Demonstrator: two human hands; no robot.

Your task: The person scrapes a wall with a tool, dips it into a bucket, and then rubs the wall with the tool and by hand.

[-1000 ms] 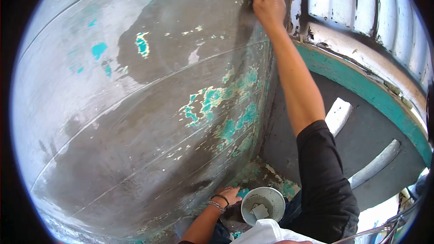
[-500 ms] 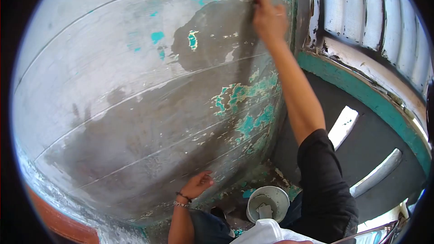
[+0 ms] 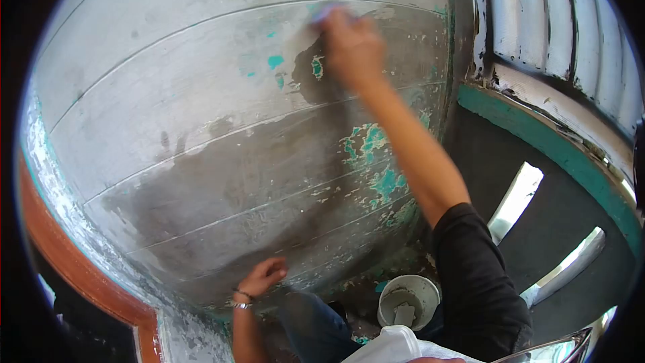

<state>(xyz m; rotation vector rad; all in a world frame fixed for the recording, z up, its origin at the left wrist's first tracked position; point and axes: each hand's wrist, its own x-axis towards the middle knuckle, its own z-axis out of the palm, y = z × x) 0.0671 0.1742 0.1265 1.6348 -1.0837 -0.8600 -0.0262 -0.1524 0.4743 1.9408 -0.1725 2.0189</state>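
My right hand [image 3: 356,47] is closed round a small purple sponge-like pad [image 3: 327,13] and presses it against the upper part of the grey wall [image 3: 161,81]. Motion blurs both the hand and the pad, so the pad's exact shape is hidden. Dark wet patches [image 3: 195,191] cover the middle and lower wall, and flakes of turquoise paint [image 3: 386,185] show at the right. Low down, near the wall's foot, my left hand [image 3: 261,279] is loosely curled with its thumb apart and nothing in it.
A white bucket [image 3: 410,302] with a pale flat piece [image 3: 404,314] in it stands on the floor between my knees. Louvred window slats [image 3: 531,13] and a turquoise ledge [image 3: 551,141] are on the right. An orange-brown frame [image 3: 74,275] edges the lower left.
My right hand has swept the pad leftward along the upper wall from near the right corner. The wall there is darker. My left hand has shifted slightly left, and the view has turned a little.
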